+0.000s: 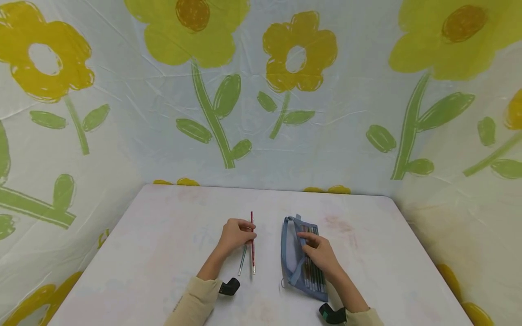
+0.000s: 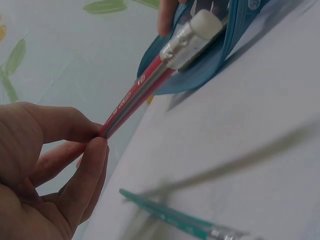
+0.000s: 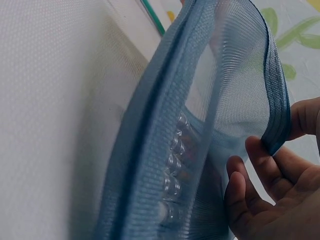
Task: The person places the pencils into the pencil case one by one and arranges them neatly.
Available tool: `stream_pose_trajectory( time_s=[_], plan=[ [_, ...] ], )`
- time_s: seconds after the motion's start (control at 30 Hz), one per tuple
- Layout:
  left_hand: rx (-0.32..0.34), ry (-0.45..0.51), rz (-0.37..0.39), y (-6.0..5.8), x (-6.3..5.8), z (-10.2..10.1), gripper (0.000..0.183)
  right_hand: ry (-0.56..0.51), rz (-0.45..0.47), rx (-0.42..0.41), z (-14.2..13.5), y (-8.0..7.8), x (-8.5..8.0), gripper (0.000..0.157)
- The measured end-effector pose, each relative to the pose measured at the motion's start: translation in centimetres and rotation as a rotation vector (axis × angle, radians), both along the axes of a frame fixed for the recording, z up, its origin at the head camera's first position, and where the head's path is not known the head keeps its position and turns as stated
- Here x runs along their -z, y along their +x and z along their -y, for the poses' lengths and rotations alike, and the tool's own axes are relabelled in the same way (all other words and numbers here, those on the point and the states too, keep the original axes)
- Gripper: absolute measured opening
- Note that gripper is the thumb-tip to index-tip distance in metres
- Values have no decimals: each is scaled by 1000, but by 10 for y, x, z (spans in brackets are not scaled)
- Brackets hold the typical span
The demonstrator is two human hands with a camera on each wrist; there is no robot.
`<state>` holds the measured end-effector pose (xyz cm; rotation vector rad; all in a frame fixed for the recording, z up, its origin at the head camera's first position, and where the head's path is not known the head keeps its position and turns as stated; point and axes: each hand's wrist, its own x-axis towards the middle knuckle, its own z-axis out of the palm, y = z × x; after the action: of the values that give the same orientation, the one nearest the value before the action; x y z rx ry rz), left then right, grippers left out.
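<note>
My left hand pinches a red pencil between thumb and fingertips, holding it above the table with its white eraser end toward me. Under it a green pencil lies on the table, its silver ferrule partly out of the left wrist view. To the right is a blue mesh zip pouch, its mouth gaping open. Several pencils lie side by side inside it. My right hand pinches the zipped edge of the pouch between thumb and fingers, as the right wrist view shows.
A white table bears everything. Behind and beside it hangs a cloth printed with yellow flowers and green stems. Black wrist devices sit at both cuffs. A small ring hangs at the pouch's near end.
</note>
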<state>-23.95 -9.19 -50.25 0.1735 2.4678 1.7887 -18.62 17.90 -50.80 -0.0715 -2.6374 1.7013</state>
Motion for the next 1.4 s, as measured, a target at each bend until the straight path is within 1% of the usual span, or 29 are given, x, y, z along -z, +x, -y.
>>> stream_pose_trajectory(
  time_s=[0.2,0.33,0.43,0.53,0.63,0.83,0.97,1.1,1.27,1.4],
  plan=[
    [51,48,14,0,-2,-21,23,15,-9,11,0,-1,1,41],
    [63,46,14,1,-4,-37,22,13,-7,4,0,-2,2,41],
    [84,50,31,2,-5,-49,22,6,-8,-1,-2,0,1,40],
    [107,81,47,3,-6,-59,22,1,-15,7,-4,0,-1,39],
    [115,108,69,2,-5,-67,22,9,-12,13,-4,0,-2,38],
    [104,160,79,-1,0,-76,23,12,-19,19,-2,-2,-1,40],
    [83,206,92,-1,2,-82,23,1,-23,22,-2,-2,-1,41],
    [55,211,124,2,6,-86,22,-29,-1,31,0,-1,-2,39],
    [29,212,119,6,10,-89,21,-57,14,23,2,3,-4,38],
    [40,219,120,8,13,-95,21,-43,22,24,0,5,-4,39]
  ],
)
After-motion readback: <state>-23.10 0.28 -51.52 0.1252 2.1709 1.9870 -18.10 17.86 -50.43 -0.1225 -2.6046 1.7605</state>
